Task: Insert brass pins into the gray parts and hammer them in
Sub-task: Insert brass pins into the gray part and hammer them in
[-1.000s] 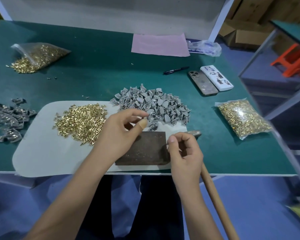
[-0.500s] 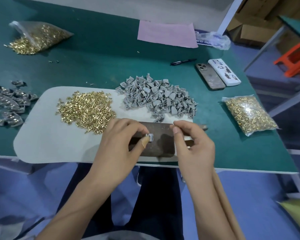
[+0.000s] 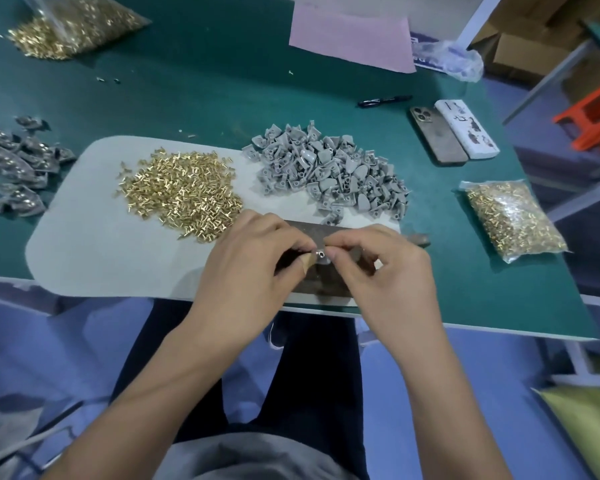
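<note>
My left hand (image 3: 253, 268) pinches a small gray part (image 3: 321, 255) over the dark metal block (image 3: 323, 282) at the table's front edge. My right hand (image 3: 381, 268) meets it from the right, fingertips pinched at the part; a brass pin there is too small to make out. A heap of loose brass pins (image 3: 181, 192) lies on the pale gray mat (image 3: 94, 244), left of the hands. A pile of gray parts (image 3: 329, 171) sits behind the block. The hammer head (image 3: 420, 239) peeks out behind my right hand.
Finished gray parts (image 3: 11, 168) lie at the left edge. Bags of brass pins sit far left (image 3: 73, 26) and right (image 3: 513, 220). Two phones (image 3: 454, 136), a pen (image 3: 383, 100) and a pink sheet (image 3: 350, 36) lie at the back.
My left hand took a gray part from the pile and brought it over the block. My right hand moved left to meet it at the part.
</note>
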`<state>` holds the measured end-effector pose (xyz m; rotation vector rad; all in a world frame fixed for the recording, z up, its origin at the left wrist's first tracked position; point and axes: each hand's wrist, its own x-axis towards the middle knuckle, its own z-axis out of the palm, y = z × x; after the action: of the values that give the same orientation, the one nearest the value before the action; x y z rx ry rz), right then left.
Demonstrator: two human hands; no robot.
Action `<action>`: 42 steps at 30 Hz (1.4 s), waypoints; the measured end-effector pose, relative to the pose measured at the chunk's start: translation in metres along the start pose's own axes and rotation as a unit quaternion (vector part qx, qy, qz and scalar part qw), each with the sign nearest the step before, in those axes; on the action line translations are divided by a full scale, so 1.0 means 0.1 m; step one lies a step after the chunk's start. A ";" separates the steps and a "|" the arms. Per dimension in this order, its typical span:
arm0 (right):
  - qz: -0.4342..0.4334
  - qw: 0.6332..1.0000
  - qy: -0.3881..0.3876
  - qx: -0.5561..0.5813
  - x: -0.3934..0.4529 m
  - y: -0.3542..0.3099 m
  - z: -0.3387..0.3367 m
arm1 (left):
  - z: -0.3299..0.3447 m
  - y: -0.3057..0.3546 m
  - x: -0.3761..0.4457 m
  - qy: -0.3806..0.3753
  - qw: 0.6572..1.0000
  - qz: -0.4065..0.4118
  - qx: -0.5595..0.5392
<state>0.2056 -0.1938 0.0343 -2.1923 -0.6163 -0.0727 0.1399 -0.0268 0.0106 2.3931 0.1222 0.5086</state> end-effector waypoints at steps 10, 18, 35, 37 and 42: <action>-0.005 0.995 -0.059 -0.076 0.02 -0.10 0.02 | 0.02 -0.02 -0.02 0.019 1.000 -0.010 -0.006; -0.016 0.992 -0.058 -0.107 0.04 -0.14 0.00 | 0.03 -0.01 -0.02 0.027 0.999 -0.018 -0.004; -0.077 0.981 -0.103 -0.148 0.17 -0.16 -0.04 | 0.03 -0.04 -0.02 0.029 0.999 -0.025 -0.007; -0.073 0.985 -0.085 -0.133 0.14 -0.13 -0.02 | 0.02 -0.03 -0.03 0.027 0.999 -0.027 -0.007; -0.044 0.990 -0.075 -0.109 0.11 -0.08 -0.03 | 0.01 -0.01 -0.03 0.021 0.999 -0.031 -0.005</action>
<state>0.2124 -0.1870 0.0448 -2.3960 -0.8228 -0.0221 0.1380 -0.0268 0.0082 2.3615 0.2117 0.5297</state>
